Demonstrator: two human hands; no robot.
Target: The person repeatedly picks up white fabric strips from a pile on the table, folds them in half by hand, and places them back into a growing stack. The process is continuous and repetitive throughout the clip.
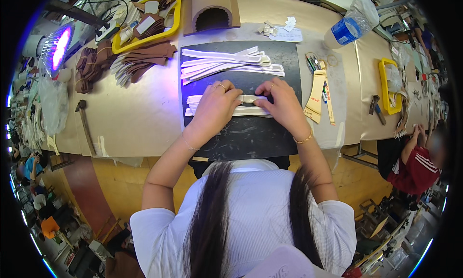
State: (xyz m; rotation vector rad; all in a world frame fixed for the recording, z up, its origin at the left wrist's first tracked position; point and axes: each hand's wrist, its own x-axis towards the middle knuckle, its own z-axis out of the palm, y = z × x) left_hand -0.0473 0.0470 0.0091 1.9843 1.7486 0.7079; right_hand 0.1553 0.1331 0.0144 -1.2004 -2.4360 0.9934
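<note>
My left hand and my right hand face each other over a black mat. Between them, fingers and thumbs of both hands pinch a white strip, whose short middle section looks beige. Other white strips lie beneath and just in front of it, partly covered by my hands. Farther back on the mat rests a loose, crossed pile of similar white strips.
A hammer lies left, near brown strips and a yellow tray. Behind the mat stands a brown arched block. Right are cream pieces, pens and a water bottle. A lit lamp hangs at left; another person sits far right.
</note>
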